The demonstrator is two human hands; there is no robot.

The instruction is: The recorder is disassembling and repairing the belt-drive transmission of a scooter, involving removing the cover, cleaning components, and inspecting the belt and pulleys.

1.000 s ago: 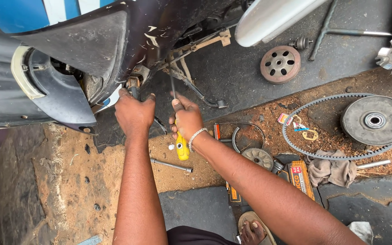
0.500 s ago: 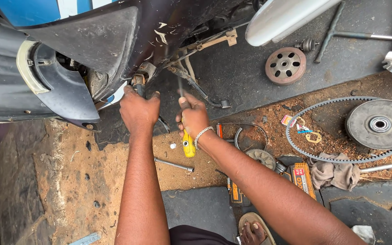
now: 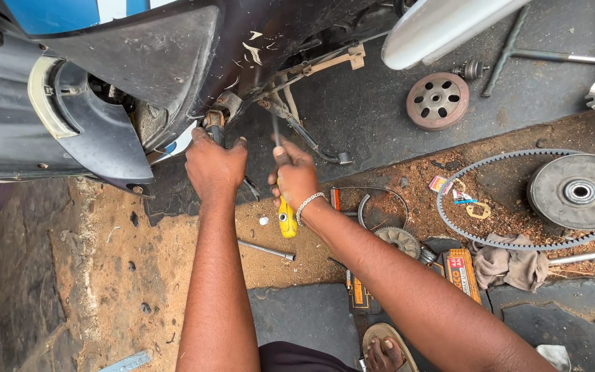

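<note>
Your hands have barely moved — left hand (image 3: 215, 164) still clamped on the scooter's (image 3: 139, 83) underside fitting (image 3: 216, 118), right hand (image 3: 296, 176) still gripping the screwdriver (image 3: 285, 215), shaft up — work ongoing.

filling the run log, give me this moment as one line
left hand: grips black part under scooter | right hand: holds yellow screwdriver, shaft up | ground: belt, pulley, rag

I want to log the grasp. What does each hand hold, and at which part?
The right hand holds a yellow-handled screwdriver by its handle. The left hand wraps a dark metal part under the scooter.
</note>
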